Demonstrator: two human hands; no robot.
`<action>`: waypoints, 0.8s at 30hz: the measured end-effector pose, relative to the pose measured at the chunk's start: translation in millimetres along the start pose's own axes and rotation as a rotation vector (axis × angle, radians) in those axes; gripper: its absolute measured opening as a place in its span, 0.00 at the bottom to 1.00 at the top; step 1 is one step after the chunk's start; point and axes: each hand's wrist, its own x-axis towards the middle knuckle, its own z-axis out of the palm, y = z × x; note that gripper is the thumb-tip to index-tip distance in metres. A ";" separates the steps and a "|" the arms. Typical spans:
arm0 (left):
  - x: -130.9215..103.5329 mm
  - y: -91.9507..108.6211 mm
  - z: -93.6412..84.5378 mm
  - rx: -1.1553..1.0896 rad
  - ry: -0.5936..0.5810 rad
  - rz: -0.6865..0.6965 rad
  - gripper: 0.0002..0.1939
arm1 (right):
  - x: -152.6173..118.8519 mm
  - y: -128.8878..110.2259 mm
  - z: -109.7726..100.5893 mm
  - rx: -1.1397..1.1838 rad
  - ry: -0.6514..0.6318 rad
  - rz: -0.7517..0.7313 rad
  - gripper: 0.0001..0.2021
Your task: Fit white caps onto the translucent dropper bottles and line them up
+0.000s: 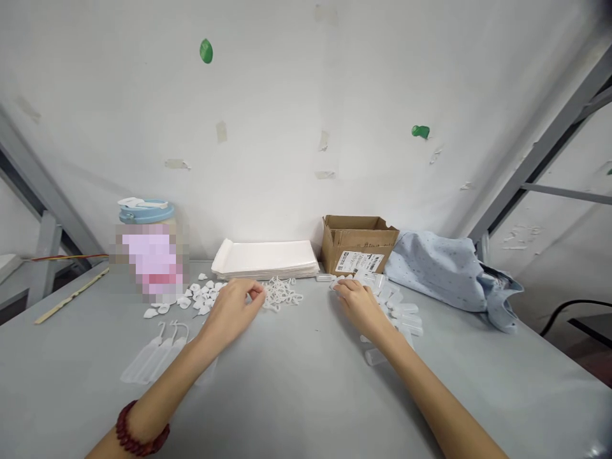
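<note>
My left hand [238,307] is at the left edge of a pile of small white looped pieces [283,293], thumb and forefinger pinched; what they hold, if anything, is too small to tell. White caps [205,293] lie left of it. Nearer me on the left are clear bottles with looped tops [160,358], partly behind my left forearm. My right hand [356,303] reaches down onto the far left side of a heap of clear plastic bottles [406,319], fingers curled; whatever is under its fingertips is mostly hidden.
Along the wall are a stack of white sheets or envelopes [268,258], an open cardboard box [358,245] and a light blue cloth [435,271]. A blue-lidded container [146,213], partly blurred, and a wooden stick [71,296] are on the left of the grey table [296,395].
</note>
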 end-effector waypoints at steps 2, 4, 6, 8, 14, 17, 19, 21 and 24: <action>0.1 -0.5 -6.0 -0.036 0.049 -0.042 0.14 | 0.2 0.3 1.7 -0.027 -0.015 -0.004 0.18; -0.1 -0.1 -10.5 -0.067 0.087 -0.077 0.15 | 0.6 0.5 3.1 -0.052 -0.023 0.000 0.19; -0.4 0.2 -13.4 -0.100 0.110 -0.103 0.16 | 1.3 0.3 4.1 -0.073 -0.028 0.001 0.21; -0.6 -0.1 -14.8 -0.135 0.118 -0.120 0.16 | 1.9 -0.6 4.6 -0.089 -0.034 -0.006 0.23; -0.8 -0.9 -15.2 -0.206 0.106 -0.124 0.16 | 2.3 -3.7 3.7 -0.106 -0.051 -0.034 0.29; -1.8 0.6 -13.3 -0.203 0.126 -0.118 0.16 | 2.4 -4.0 3.7 -0.103 -0.039 -0.039 0.27; -3.1 1.6 -11.3 -0.194 0.155 -0.083 0.15 | 2.8 -3.6 3.9 -0.099 -0.030 -0.037 0.25; -4.9 2.2 -9.3 -0.170 0.174 -0.033 0.14 | 3.6 -3.0 4.2 -0.093 -0.021 -0.027 0.23; -7.4 2.6 -7.3 -0.128 0.174 0.009 0.12 | 4.6 -2.4 5.0 -0.085 0.007 0.015 0.20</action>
